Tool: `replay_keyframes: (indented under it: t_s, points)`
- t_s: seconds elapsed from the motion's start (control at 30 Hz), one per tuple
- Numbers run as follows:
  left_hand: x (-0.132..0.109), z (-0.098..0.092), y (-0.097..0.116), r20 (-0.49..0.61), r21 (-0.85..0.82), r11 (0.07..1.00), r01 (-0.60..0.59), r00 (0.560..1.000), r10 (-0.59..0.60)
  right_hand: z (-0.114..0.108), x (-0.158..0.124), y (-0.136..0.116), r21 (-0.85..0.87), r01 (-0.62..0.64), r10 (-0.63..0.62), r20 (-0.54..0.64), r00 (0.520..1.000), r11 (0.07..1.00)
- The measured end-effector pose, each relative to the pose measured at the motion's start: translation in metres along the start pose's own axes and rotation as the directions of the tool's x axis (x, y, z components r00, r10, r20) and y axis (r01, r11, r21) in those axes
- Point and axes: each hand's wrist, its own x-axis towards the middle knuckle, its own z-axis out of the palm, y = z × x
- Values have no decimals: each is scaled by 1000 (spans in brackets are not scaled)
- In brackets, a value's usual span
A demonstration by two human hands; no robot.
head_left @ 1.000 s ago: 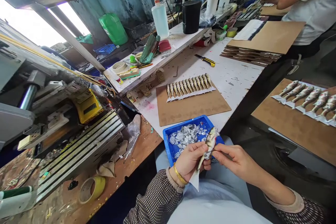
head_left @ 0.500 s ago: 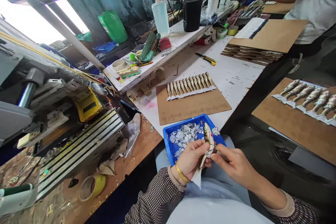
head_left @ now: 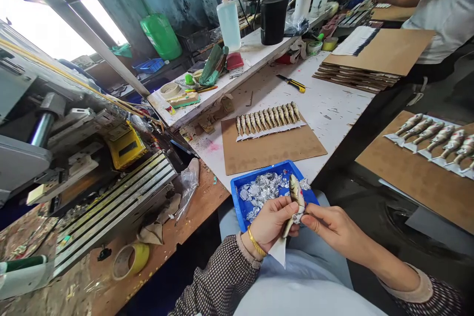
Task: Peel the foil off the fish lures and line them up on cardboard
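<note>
My left hand (head_left: 274, 222) is closed around a fish-shaped lure body (head_left: 295, 192) with a dark back, pale belly and a red spot. Its white tail piece (head_left: 278, 252) sticks out below my fingers. My right hand (head_left: 329, 229) is pinched at the lure's side, where a small bit of silvery foil (head_left: 297, 217) shows; whether the fingertips grip the foil is hard to see. Just behind my hands, a blue tray (head_left: 237, 202) holds many silver foil pieces (head_left: 261, 190). Beyond it, a row of similar fish bodies (head_left: 268, 121) lies on a cardboard sheet (head_left: 274, 153).
A yellow utility knife (head_left: 292, 83) lies on the white table (head_left: 326, 108). Stacked cardboard (head_left: 400, 49) stands at the far right, near another person (head_left: 440, 5). More fish bodies (head_left: 440, 136) rest on cardboard at right. At left are a slotted metal machine bed (head_left: 114, 212) and a tape roll (head_left: 130, 260).
My right hand has shifted slightly right and down along the lure's side. The left hand keeps its hold on the lure, and the view has moved a little.
</note>
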Motion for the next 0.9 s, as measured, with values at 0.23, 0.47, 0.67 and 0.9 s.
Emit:
replay_keyframes:
  t_s: [0.23,0.47,0.67,0.9]
  points:
    - [1,1,-6,-58,-25,1000,-19,998,17,12,-5,1,-89,39,-47,-91,995,995]
    - [4,5,-10,-120,-30,999,-31,992,27,20,-9,-3,-357,169,-278,-280,919,919]
    - [5,2,-16,-89,-46,998,-51,995,47,22,-9,-2,-390,200,-317,-263,911,899]
    - [3,9,-15,-180,-21,996,-91,980,86,21,-9,-6,-432,175,-321,-290,902,885]
